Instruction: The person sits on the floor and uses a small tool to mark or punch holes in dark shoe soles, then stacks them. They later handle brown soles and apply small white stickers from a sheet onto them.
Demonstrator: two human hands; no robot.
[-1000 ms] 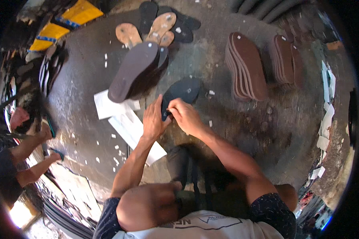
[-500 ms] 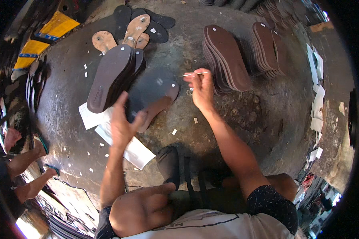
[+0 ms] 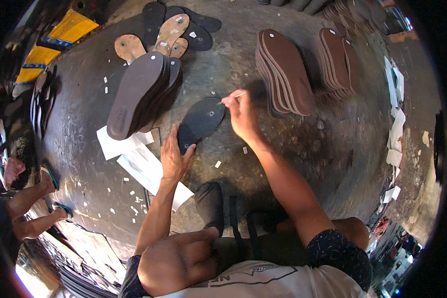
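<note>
A black footwear sole [image 3: 198,121] with a small pale mark near its toe end lies on the floor in front of me. My left hand [image 3: 174,159] grips its near end, fingers along the left edge and thumb at the right. A thin, pale, stick-like tool [image 3: 239,95] is pinched in the fingers of my right hand [image 3: 242,118]. Its tip is at the far right edge of the sole. Just left of that sole stands a stack of dark brown soles [image 3: 136,94], with a white dot on the top one.
Two more stacks of brown soles, a larger one [image 3: 288,74] and a smaller one [image 3: 334,59], stand to the right. Loose black soles [image 3: 154,22] and tan sole pieces [image 3: 172,29] lie at the back. White paper sheets [image 3: 149,166] and small white scraps lie nearby. Another person's legs [image 3: 32,198] are at left.
The black sole, blurred over a brown one before, now lies still, and the brown one is hidden. My left hand has shifted right onto its near end. The right hand's tool has come down to its edge.
</note>
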